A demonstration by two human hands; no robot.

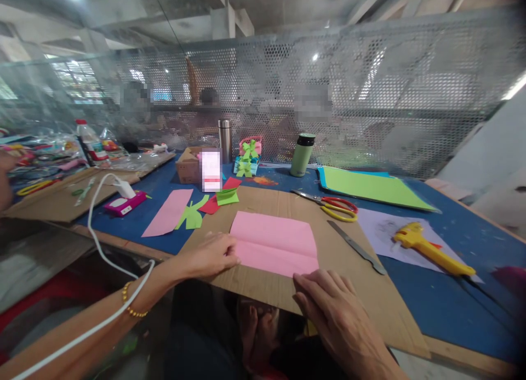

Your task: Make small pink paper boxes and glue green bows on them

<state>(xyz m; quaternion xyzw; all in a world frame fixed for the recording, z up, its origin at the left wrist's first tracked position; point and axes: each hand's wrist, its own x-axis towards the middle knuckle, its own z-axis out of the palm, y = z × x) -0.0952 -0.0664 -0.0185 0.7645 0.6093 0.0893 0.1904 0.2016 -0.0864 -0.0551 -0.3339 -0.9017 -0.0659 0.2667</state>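
A pink sheet of paper [273, 234] with a crease across it lies on brown cardboard [283, 199] in front of me. My left hand [213, 254], fingers curled, grips the sheet's left edge near the crease. At the near right corner, my right hand [331, 300] pinches the paper between thumb and fingers. A knife-like metal blade [357, 247] rests on the cardboard to the right of the sheet. Beyond it are scissors [339, 206] with red and yellow handles. Cut green paper [191, 215] and another pink piece [168, 213] lie to the left.
A yellow glue gun [431, 248] rests on white paper at right. Green sheets [376, 188], a green tumbler [303, 155], a steel flask [224, 140] and a cardboard box [189, 165] stand or lie farther back. A white cable [93, 221] runs from a pink power strip [125, 203] over my left forearm.
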